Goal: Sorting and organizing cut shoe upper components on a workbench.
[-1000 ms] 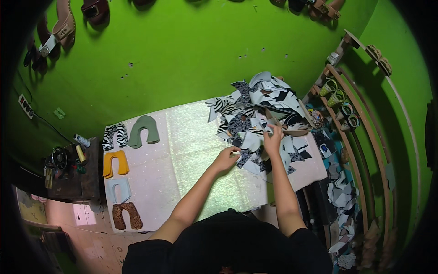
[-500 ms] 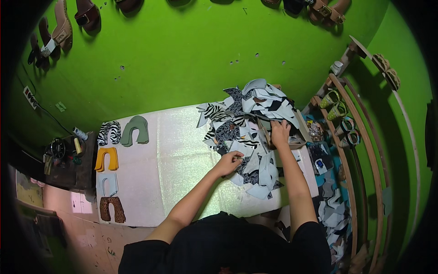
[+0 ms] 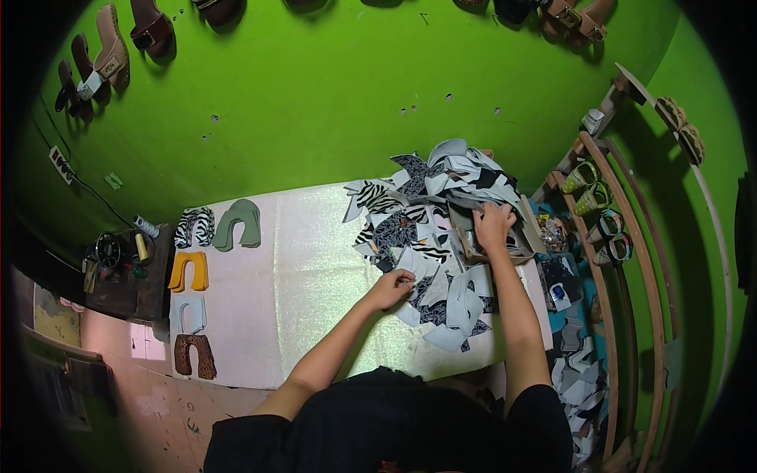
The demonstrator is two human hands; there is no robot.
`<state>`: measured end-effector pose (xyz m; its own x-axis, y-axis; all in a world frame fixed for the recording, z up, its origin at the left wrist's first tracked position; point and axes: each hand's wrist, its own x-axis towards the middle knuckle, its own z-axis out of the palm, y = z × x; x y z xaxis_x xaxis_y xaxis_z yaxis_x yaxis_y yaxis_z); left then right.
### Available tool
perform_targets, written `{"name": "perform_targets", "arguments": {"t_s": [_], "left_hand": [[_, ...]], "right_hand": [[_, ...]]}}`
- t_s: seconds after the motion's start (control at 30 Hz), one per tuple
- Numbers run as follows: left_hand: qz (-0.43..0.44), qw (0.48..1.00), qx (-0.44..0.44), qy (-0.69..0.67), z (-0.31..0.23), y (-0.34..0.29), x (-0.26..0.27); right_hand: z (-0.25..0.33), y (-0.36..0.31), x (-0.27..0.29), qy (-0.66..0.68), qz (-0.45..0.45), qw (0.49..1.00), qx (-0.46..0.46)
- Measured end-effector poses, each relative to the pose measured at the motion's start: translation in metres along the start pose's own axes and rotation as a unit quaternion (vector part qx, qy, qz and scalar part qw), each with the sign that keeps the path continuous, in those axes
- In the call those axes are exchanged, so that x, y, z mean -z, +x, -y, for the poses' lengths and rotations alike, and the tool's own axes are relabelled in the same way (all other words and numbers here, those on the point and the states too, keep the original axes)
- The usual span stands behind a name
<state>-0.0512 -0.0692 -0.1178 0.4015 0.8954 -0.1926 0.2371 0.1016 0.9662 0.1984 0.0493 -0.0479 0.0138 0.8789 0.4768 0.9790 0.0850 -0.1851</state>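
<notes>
Here the right hand (image 3: pixel 494 227) is over the box (image 3: pixel 531 229), left hand (image 3: pixel 389 290) by scraps (image 3: pixel 460 303), each grip unclear

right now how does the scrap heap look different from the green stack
The scrap heap is a loose jumble of odd shapes; the green stack is a neat arch. The heap mixes pale, dark and zebra-print pieces; the stack is plain green. The left hand and right hand are at the heap; the stack lies apart. Both are on the pale tabletop.
</notes>
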Motion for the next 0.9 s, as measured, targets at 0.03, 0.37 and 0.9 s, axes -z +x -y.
{"name": "perform_targets", "arguments": {"t_s": [0.03,0.37,0.9], "left_hand": [[-0.006,1.0,-0.002,0.008,0.002,0.0,0.001],[-0.019,1.0,0.013,-0.013,0.0,-0.007,0.0],[-0.173,0.977,-0.101,-0.075,-0.037,0.01,0.009]], "right_hand": [[-0.002,0.005,0.003,0.024,0.01,1.0,-0.015],[-0.02,0.051,0.033,0.428,0.03,0.875,-0.222],[0.046,0.002,0.029,0.627,0.3,0.687,-0.21]]}}
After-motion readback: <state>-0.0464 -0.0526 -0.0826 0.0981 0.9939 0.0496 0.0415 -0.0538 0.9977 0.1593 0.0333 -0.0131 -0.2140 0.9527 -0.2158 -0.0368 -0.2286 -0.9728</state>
